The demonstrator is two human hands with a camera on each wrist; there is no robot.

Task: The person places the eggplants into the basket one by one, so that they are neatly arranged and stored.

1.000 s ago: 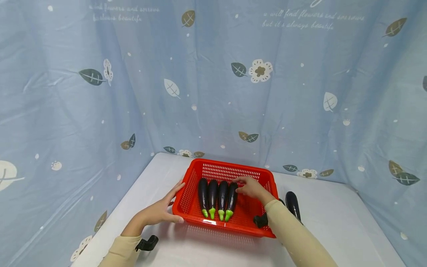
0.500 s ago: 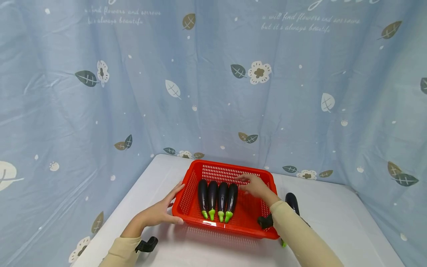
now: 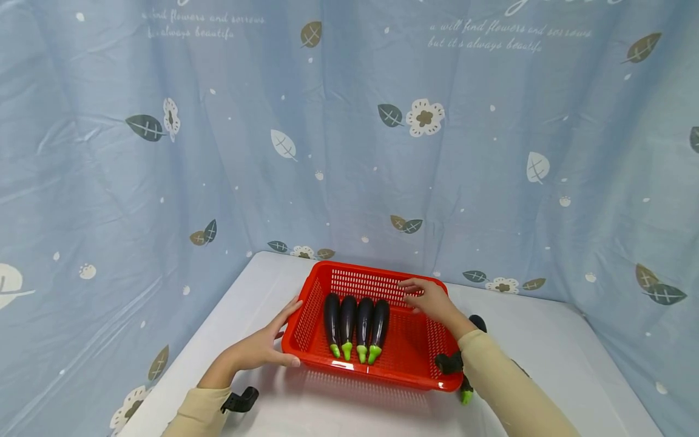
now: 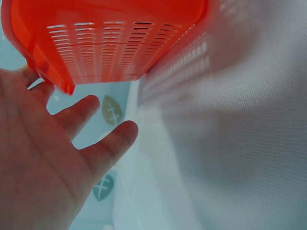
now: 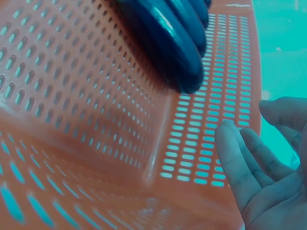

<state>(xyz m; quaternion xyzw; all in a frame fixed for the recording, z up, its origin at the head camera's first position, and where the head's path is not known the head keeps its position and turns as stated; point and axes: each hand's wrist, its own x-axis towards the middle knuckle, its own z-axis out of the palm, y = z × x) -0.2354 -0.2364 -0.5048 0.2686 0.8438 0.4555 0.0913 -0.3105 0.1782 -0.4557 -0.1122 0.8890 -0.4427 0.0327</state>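
A red perforated plastic basket [image 3: 382,377] stands on the white table, with several dark purple eggplants [image 3: 364,321] lying side by side in its left half, green stem ends toward the front. My left hand [image 3: 256,347] rests at the basket's left rim, its fingers spread; the left wrist view shows the fingertips [image 4: 125,130] of one finger free below the rim. My right hand [image 3: 431,300] is over the right half of the basket, fingers loosely bent and holding nothing. In the right wrist view the nearest eggplant [image 5: 165,48] lies apart from that hand [image 5: 273,177].
Another eggplant [image 3: 466,394] lies on the table just outside the basket's right side, partly hidden by the right forearm [image 3: 508,382]. Black wrist camera mounts [image 3: 240,400] stick out from both sleeves. A blue patterned curtain [image 3: 349,152] hangs behind and beside the white table [image 3: 568,358].
My right hand has let go of the rightmost eggplant in the basket and moved right, away from it. The left hand and the basket stay where they were.
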